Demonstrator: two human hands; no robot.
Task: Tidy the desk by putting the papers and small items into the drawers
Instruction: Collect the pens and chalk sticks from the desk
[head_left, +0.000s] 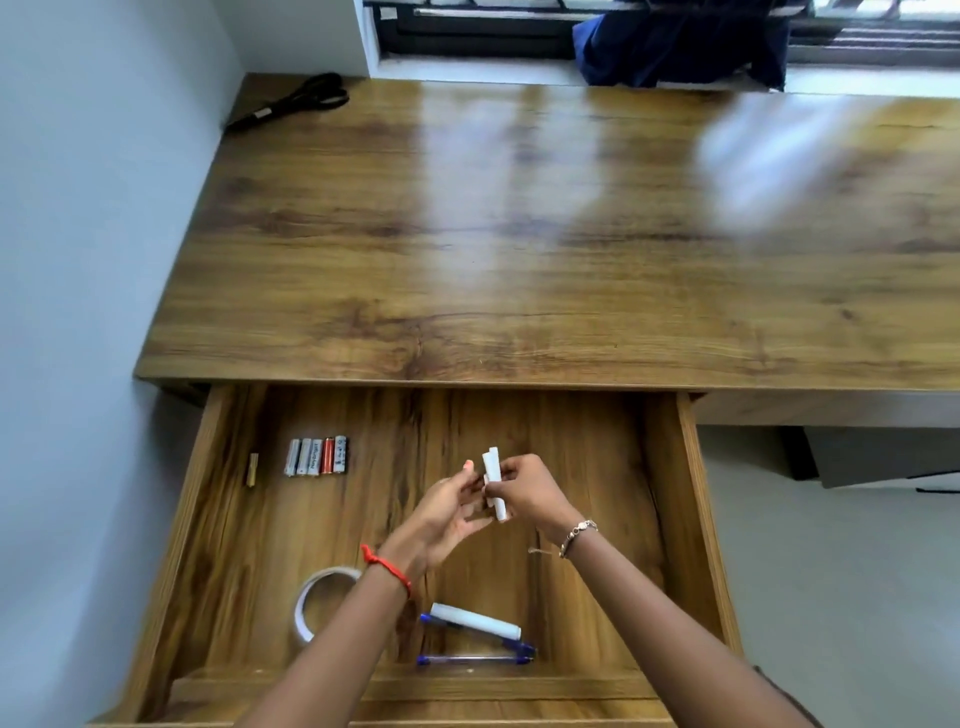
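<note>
Your wooden table (519, 286), black scissors (296, 101) lying at its far left corner, your open drawer (670, 519) holding batteries (316, 456), tape roll (300, 616), pens (475, 660)

both forearms show bare. just behind the left hand (445, 514) a thin red thread (388, 565) is tied round the wrist, its knot and short loose end sticking out. behind the right hand (525, 492) sits a slim metal chain bracelet (576, 535) with small pale links.

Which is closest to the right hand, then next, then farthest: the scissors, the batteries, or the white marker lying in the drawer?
From the right hand:
1. White marker, at the front of the drawer.
2. Batteries, drawer's back left.
3. Scissors, far left corner of the desk.
</note>
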